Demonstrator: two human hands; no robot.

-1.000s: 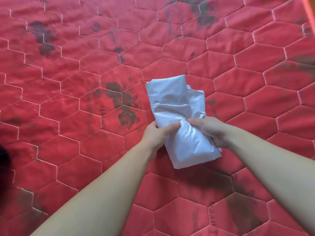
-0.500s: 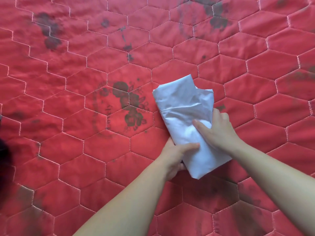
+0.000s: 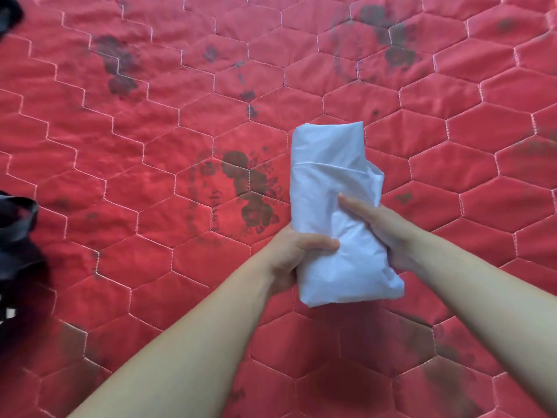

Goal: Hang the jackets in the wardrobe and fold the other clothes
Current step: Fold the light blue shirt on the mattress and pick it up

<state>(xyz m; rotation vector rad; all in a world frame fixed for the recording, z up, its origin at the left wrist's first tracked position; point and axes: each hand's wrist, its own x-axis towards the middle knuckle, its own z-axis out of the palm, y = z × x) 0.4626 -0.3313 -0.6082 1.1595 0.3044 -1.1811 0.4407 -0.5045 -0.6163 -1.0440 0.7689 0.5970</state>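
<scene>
A white garment [image 3: 328,176], folded into a narrow oblong bundle, sits in the middle of the red quilted bedcover [image 3: 150,131]. My left hand [image 3: 297,251] grips its lower left edge, thumb over the top of the cloth. My right hand [image 3: 382,227] holds the bundle's right side, fingers stretched flat across the fabric. The near end of the bundle is lifted slightly off the cover, with a shadow beneath it.
Dark clothing [image 3: 18,233] lies crumpled at the left edge, and another dark piece [image 3: 9,13] shows in the top left corner. The bedcover has white hexagon stitching and faded dark floral prints, and it spreads in every direction.
The bundle has straightened from tilted to nearly upright and looks tidier. My left hand slid down to its lower left edge. My right hand moved onto its right side.
</scene>
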